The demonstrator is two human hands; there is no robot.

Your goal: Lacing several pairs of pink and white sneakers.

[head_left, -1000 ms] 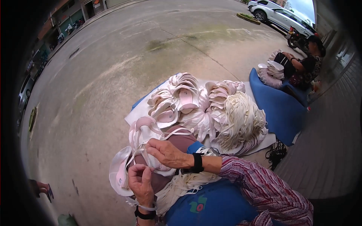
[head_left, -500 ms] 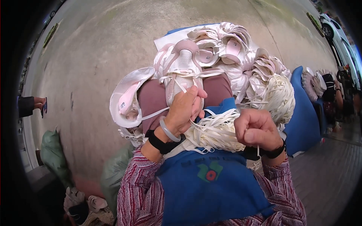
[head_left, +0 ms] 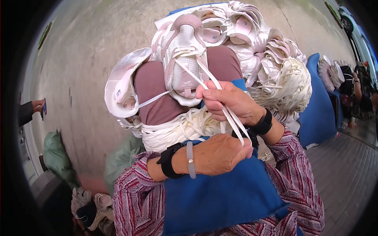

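Note:
A pink and white shoe upper [head_left: 183,59] lies on my knees, which are in mauve trousers [head_left: 151,90]. Two white laces [head_left: 204,84] run taut from its eyelets down to my hands. My right hand [head_left: 230,102], with a black watch on the wrist, pinches the laces just below the shoe's tongue. My left hand [head_left: 220,155], wearing a black wristband and a grey bracelet, is closed in a fist around the same laces lower down. A bundle of loose white laces [head_left: 177,129] rests in my lap on a blue cloth [head_left: 220,196].
A second white upper [head_left: 122,86] hangs by my left knee. Beyond my knees lie a pile of shoe uppers [head_left: 236,27], a thick lace bundle [head_left: 287,82] and a blue cushion [head_left: 319,114]. Another person [head_left: 354,86] sits at right. Green sacks [head_left: 57,157] and someone's hand [head_left: 33,108] are at left.
My head has tipped down toward my lap. My right hand has moved up to the shoe and taken the laces. My left hand has dropped below it into a fist on them.

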